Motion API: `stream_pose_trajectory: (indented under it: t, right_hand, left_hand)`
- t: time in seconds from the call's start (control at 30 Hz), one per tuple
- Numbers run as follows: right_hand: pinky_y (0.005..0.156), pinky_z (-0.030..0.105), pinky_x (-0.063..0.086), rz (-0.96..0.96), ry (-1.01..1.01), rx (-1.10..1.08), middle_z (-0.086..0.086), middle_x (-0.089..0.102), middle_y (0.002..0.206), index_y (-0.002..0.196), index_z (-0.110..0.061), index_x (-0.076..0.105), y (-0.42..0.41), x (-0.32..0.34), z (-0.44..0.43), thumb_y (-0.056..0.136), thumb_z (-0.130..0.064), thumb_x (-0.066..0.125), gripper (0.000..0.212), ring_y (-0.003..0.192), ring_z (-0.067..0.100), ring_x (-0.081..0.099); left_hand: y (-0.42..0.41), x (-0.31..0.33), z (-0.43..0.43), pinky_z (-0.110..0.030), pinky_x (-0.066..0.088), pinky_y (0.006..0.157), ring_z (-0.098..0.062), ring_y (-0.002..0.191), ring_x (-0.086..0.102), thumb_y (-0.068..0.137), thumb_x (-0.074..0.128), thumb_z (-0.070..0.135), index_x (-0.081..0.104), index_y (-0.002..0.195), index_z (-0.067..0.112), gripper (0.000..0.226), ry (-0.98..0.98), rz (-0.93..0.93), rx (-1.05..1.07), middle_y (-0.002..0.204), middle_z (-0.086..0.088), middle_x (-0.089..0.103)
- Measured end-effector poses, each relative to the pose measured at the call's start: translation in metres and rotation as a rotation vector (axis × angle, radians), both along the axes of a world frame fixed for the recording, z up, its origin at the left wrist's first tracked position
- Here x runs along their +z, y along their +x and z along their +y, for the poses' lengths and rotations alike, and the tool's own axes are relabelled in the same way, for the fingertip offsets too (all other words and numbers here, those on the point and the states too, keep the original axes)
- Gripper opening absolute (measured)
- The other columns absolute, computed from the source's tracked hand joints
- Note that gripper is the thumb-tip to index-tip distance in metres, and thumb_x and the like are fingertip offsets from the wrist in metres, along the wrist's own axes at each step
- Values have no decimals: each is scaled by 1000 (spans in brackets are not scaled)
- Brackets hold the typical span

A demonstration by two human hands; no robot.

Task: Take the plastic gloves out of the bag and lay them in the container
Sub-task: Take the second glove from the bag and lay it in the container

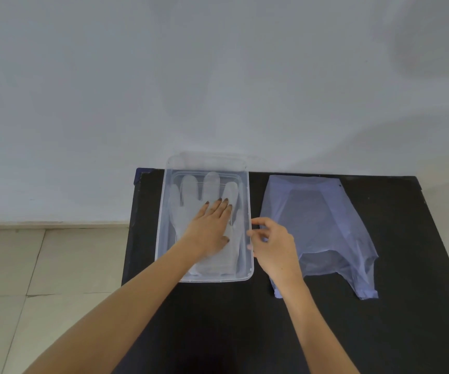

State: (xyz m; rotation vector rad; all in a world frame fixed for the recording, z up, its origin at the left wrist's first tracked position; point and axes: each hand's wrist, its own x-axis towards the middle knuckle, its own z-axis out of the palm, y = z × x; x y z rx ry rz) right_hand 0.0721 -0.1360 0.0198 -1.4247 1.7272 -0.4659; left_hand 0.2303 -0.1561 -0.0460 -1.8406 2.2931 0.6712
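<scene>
We see a black table (326, 333) set against a pale wall, with tiled floor to its left. Directly on it rests a clear plastic container (164, 211), close to the table's far left corner. To the right of the container, just beside it but apart, a thin bluish plastic bag (326, 225) lies flat, handles toward the near edge.

One container (247, 201), one bag (326, 225), two hands, and at least one glove (191, 193).
</scene>
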Motion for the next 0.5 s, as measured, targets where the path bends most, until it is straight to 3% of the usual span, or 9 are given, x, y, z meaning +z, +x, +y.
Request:
stream_pose_trajectory:
  t: [0.13, 0.37, 0.5]
  right_hand:
    - [57, 9, 48, 5, 2, 20, -19, 67, 81, 110, -27, 66, -2, -2, 0, 92, -18, 61, 21, 70, -6, 66]
    - [54, 1, 44, 5, -12, 30, -26, 60, 78, 109, -28, 65, -4, -7, 0, 94, -20, 59, 18, 69, -23, 58]
    - [55, 2, 44, 14, -16, 44, -27, 60, 83, 113, -27, 65, -5, -9, -2, 94, -23, 59, 20, 69, -18, 60]
  left_hand:
    - [-2, -6, -6, -41, -5, 121, -20, 149, -11, 91, 56, 42, -8, 153, 13, 93, 78, -63, -52, 163, -6, -11]
    - [-4, -11, -15, -46, -9, 120, -21, 148, -17, 97, 42, 45, -16, 152, 15, 86, 49, -95, -86, 161, -4, -19]
    - [-2, -15, -23, -48, -10, 119, -21, 147, -20, 92, 49, 51, -17, 151, 15, 95, 94, -99, -91, 161, -3, -20]
